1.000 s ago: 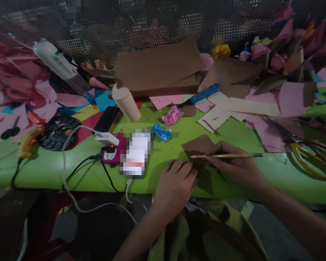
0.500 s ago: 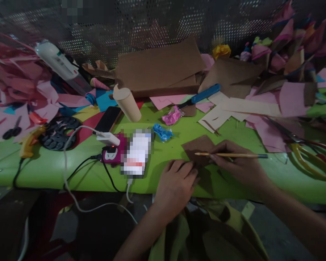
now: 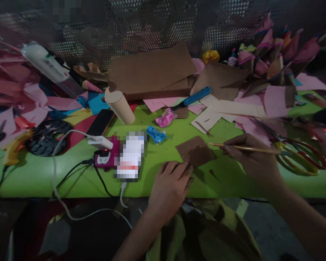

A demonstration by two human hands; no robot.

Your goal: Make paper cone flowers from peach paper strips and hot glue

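A small square of brown cardboard (image 3: 194, 148) lies flat on the green work surface in front of me. Beside its lower left edge my left hand (image 3: 170, 188) rests palm down, fingers slightly bent and a little apart, with fingertips close to the cardboard; whether they touch it I cannot tell. To the right, my right hand (image 3: 251, 159) is closed around a thin wooden pencil (image 3: 240, 148). Its pale tip points left, just off the cardboard's right side, over which a shadow falls. A tiny dark scrap (image 3: 214, 175) lies below the cardboard.
Scissors with yellow and red handles (image 3: 299, 156) lie close to my right hand. Left are a phone with a lit screen (image 3: 130, 156), a magenta power socket (image 3: 108, 156), cables and a yellow glue gun (image 3: 17, 146). Behind stand a cardboard tube (image 3: 121, 108) and a blue-handled cutter (image 3: 197, 96).
My right hand has drawn right with the pencil, taking its tip off the cardboard. More of the cardboard shows. The left hand stays nearly in place as the view shifts slightly.
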